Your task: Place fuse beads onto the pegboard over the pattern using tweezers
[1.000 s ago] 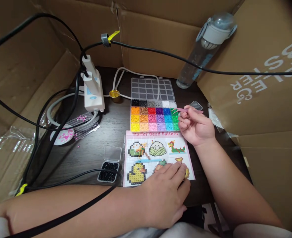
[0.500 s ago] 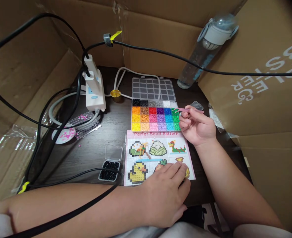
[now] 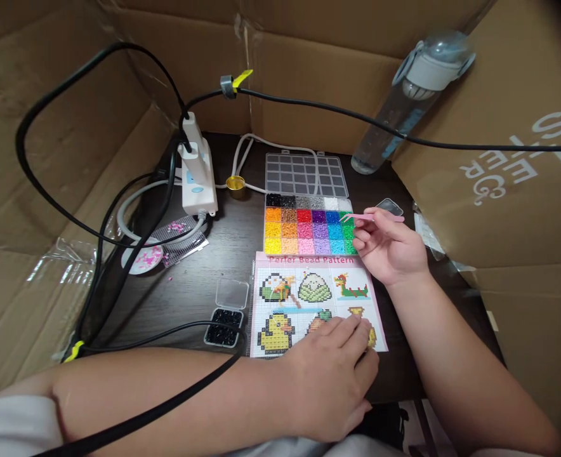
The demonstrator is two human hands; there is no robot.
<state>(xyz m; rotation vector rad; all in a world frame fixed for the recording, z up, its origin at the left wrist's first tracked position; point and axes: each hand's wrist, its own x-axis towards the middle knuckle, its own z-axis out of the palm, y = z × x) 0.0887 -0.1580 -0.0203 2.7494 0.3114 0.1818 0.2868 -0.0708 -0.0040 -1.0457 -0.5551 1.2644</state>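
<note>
Pink tweezers [image 3: 360, 217] are pinched in my right hand [image 3: 392, 247], at the right side of the bead box [image 3: 264, 231]. Their bent tips point left, over or near the blue and green compartments; I cannot make out a bead between them. Small beads sorted by colour fill the box, whose clear lid [image 3: 304, 172] lies folded back. My left hand [image 3: 328, 381] rests palm down, fingers stretched out, on the pattern sheet [image 3: 379, 327]. It partly covers the lower pictures, while a duck, a dragon and rice-ball shapes stay visible.
A small clear case [image 3: 223, 327] of black beads stands open left of the sheet. Farther left are a white disc [image 3: 135, 259] with pink bits, a power strip [image 3: 199, 190] and looping black cables [image 3: 309, 101]. A bottle [image 3: 399, 120] leans against the cardboard wall [image 3: 318, 57].
The camera view has swung slightly left, so everything sits farther right. The tweezers' tips have shifted slightly left over the box. My left hand stays on the sheet.
</note>
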